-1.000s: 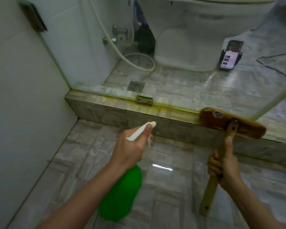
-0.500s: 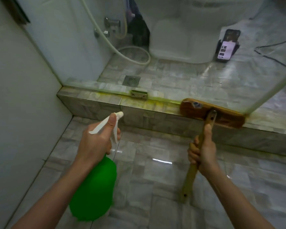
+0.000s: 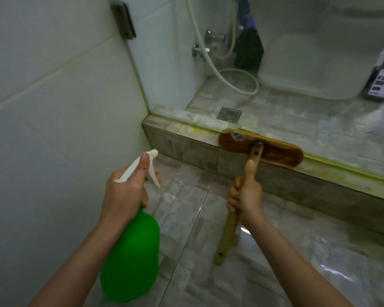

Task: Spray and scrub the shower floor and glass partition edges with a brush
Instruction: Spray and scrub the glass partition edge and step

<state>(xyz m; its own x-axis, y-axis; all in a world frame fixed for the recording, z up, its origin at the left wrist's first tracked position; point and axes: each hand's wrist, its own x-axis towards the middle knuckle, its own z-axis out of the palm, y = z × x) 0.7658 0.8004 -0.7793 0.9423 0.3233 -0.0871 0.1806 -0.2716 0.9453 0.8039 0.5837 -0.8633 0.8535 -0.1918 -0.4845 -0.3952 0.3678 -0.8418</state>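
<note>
Left hand (image 3: 125, 192) grips green spray bottle (image 3: 131, 258); right hand (image 3: 245, 197) clasps wooden brush (image 3: 261, 146), head apparently resting on the tiled curb (image 3: 186, 149).

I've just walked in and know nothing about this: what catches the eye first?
The bright green spray bottle, gripped by the left hand at lower left, stands out most. Next is the wooden brush, held by its handle in the right hand, its head resting on the tiled ledge along a yellowish stain.
</note>
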